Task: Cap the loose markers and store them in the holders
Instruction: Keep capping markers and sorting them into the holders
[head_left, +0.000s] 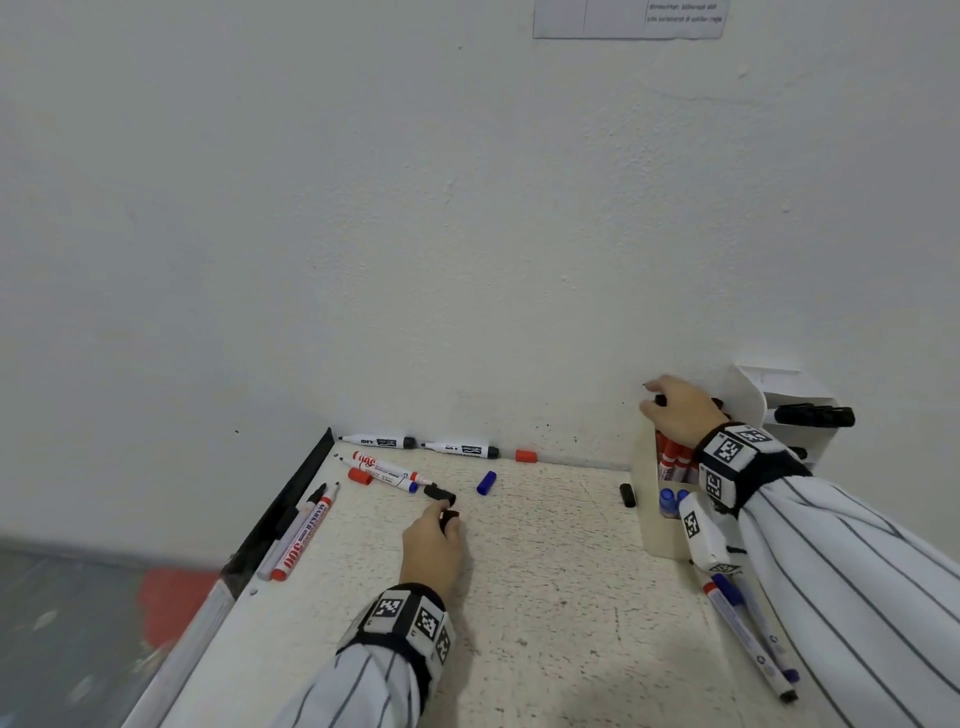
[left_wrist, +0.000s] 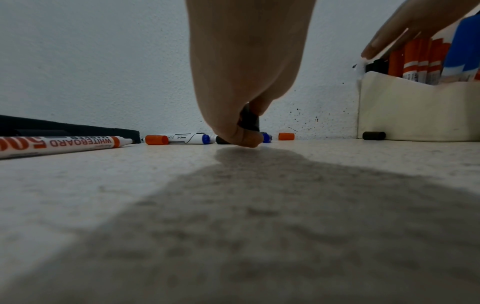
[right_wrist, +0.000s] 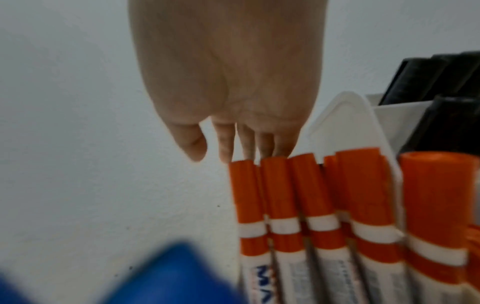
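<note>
With the left hand (head_left: 432, 545) pinching a black cap (head_left: 450, 517) and the right hand (head_left: 678, 410) loose-fingered, empty over the holder (head_left: 660, 535), match it to an uncapped black marker (head_left: 382, 441).

Light is even and soft, rather cool, with no glare. In the left wrist view the left hand (left_wrist: 244, 67) casts a broad grey shadow over the counter (left_wrist: 103, 195), whose near part is out of focus. The right wrist view is blurred throughout, a blue cap (right_wrist: 166, 275) worst. Head view edges bend.
</note>
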